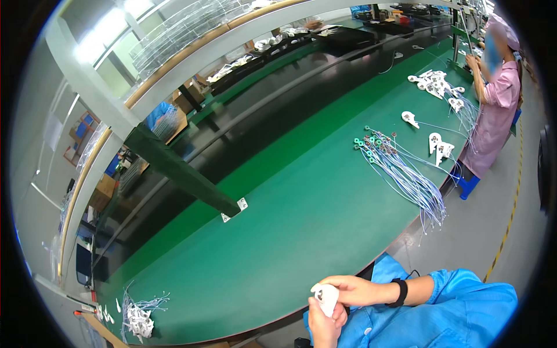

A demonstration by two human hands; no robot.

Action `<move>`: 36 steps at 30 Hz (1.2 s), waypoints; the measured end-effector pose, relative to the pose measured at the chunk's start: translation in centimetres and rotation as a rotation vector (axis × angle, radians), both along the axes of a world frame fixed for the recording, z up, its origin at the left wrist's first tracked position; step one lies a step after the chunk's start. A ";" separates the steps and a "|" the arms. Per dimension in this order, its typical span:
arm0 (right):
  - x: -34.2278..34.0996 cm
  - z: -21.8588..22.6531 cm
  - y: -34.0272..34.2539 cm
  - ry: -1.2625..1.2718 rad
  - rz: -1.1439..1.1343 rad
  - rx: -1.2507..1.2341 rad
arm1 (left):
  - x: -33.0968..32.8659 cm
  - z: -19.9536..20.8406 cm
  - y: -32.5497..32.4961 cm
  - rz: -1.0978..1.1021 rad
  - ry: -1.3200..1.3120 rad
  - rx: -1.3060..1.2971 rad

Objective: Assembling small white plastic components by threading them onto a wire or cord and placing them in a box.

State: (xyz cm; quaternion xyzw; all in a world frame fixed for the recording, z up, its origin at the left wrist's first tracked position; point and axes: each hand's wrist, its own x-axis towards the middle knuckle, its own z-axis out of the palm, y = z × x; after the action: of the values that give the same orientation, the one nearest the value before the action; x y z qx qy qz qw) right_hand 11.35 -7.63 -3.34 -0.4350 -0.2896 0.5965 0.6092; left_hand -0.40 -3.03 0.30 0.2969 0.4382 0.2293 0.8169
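Note:
Close to my body, just off the near edge of the green worktable, a white teardrop-shaped plastic housing (328,297) with a dark spot on its face is between my hands. My left hand (325,322) grips it from below, thumb up along its side. From the right, my right hand (355,289) reaches over its top with the fingers closed on it; a black band circles that wrist. Inside the housing, details are too small to make out. To the right on the table lies a bundle of blue-white cables (406,177) with green and brown ring-shaped ends.
Similar white housings with cables (432,84) lie at the far right, near a person in pink (502,95). Another pile of white parts (139,320) sits at the table's left end. A dark green post (180,171) stands bolted to the green tabletop (278,243).

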 end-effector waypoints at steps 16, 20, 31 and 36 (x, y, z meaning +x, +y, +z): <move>12.5 5.7 9.2 -0.092 -0.207 0.065 | -5.4 -0.4 3.2 0.104 -0.189 0.195; 16.3 6.0 7.3 -0.075 -0.575 0.014 | -8.5 -1.3 3.8 0.283 -0.129 0.328; 11.6 0.0 0.4 -0.380 -0.335 -0.079 | -10.5 -2.8 2.4 0.382 0.173 0.434; 11.0 0.7 -1.7 -0.451 -0.243 -0.056 | -10.2 -2.2 1.2 0.408 0.228 0.492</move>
State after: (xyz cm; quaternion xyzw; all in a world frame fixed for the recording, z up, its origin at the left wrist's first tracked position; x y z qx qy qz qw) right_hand 22.38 -9.34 -2.67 -0.6053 -0.3471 0.4145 0.5842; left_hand -10.59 -1.79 -1.87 0.4152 0.5085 0.4523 0.6037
